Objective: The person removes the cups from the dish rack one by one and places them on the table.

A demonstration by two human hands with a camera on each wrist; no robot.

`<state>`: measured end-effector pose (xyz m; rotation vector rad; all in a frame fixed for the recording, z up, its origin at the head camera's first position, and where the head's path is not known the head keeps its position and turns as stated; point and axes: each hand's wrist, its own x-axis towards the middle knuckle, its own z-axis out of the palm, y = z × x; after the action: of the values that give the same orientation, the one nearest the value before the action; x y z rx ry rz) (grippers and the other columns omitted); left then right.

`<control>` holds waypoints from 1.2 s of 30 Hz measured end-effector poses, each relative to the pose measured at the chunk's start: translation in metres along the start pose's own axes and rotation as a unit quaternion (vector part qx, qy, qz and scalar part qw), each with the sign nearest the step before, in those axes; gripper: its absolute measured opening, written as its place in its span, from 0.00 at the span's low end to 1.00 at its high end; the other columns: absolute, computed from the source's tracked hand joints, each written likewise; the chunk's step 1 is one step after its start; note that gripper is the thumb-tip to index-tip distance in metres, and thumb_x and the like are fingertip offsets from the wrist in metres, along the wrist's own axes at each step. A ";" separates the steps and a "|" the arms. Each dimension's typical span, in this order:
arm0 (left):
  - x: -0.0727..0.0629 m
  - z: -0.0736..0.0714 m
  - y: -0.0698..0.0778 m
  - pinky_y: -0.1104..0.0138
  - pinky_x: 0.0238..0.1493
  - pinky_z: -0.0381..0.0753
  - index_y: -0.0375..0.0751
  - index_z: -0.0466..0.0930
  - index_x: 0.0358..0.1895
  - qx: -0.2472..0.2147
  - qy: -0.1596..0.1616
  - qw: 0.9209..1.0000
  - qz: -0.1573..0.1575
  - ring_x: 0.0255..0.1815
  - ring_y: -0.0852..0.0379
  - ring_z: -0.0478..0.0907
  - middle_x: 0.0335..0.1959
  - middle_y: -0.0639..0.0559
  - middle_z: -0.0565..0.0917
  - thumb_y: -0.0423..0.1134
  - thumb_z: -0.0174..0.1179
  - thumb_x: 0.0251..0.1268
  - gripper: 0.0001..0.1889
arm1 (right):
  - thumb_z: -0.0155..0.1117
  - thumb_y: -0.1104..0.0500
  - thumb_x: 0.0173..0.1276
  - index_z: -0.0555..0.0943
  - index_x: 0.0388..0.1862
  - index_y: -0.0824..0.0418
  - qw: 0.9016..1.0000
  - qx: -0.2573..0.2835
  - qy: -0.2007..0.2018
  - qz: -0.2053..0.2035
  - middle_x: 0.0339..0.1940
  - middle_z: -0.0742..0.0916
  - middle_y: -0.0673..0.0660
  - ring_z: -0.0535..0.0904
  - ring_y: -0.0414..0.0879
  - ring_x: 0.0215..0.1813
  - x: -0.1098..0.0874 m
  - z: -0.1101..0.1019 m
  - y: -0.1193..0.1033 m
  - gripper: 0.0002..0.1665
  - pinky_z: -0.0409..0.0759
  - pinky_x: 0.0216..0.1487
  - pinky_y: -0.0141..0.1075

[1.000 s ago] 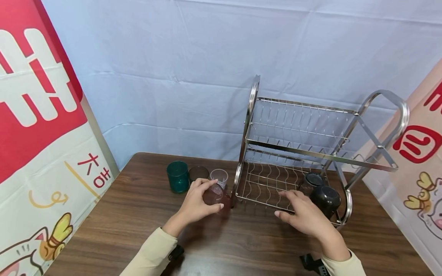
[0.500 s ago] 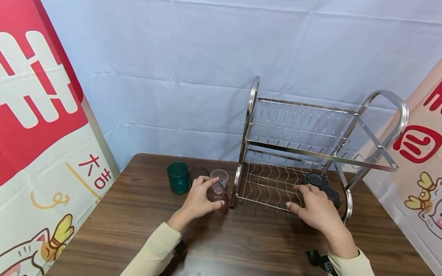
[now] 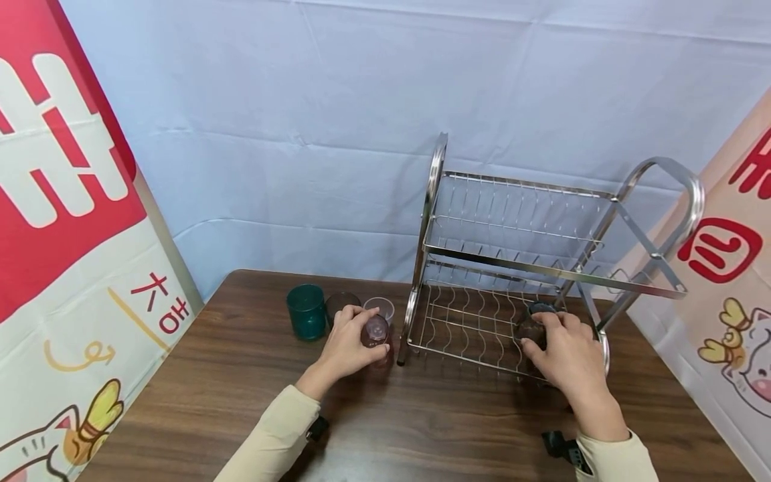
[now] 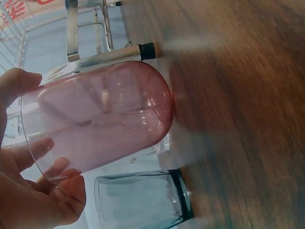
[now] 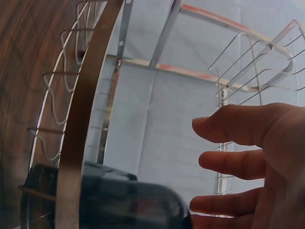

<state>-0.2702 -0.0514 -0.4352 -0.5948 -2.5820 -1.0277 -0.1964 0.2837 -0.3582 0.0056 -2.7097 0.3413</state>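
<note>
My left hand (image 3: 345,347) holds a pink-tinted glass (image 3: 376,328) near its rim, thumb on one side and fingers on the other. In the left wrist view, the rounded base of this glass meets or nearly meets the wood. My right hand (image 3: 569,351) is over the right end of the rack's lower tier, with its fingers spread and loosely bent. Beside its fingertips, a dark glass (image 3: 531,327) stands on the wires. In the right wrist view, a dark glass (image 5: 138,202) lies close to the fingers, and a space shows between thumb and fingers. Another dark glass is hidden behind this hand.
A two-tier metal dish rack (image 3: 476,253) stands on the wooden table (image 3: 458,428), right of the pink glass. A teal glass (image 3: 306,312), a brown glass (image 3: 340,302) and a clear glass (image 3: 381,306) stand behind my left hand. A pale cloth (image 3: 301,181) hangs behind.
My right hand has moved right, from the middle of the lower tier to the dark glasses. My left hand has stayed near its spot while the pink glass tilted slightly.
</note>
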 end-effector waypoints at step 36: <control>0.014 0.010 0.005 0.58 0.39 0.73 0.42 0.72 0.62 0.061 -0.051 0.997 0.003 0.46 0.47 0.63 0.50 0.40 0.70 0.55 0.65 0.50 0.35 | 0.63 0.63 0.56 0.72 0.53 0.72 0.999 0.019 -0.022 0.023 0.52 0.67 0.82 0.59 0.78 0.52 -0.003 0.017 0.033 0.26 0.60 0.46 0.68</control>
<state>-0.2816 -0.0377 -0.4337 -0.6381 -2.7052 -0.8516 -0.2022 0.3115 -0.3820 -0.0396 -2.7508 0.4121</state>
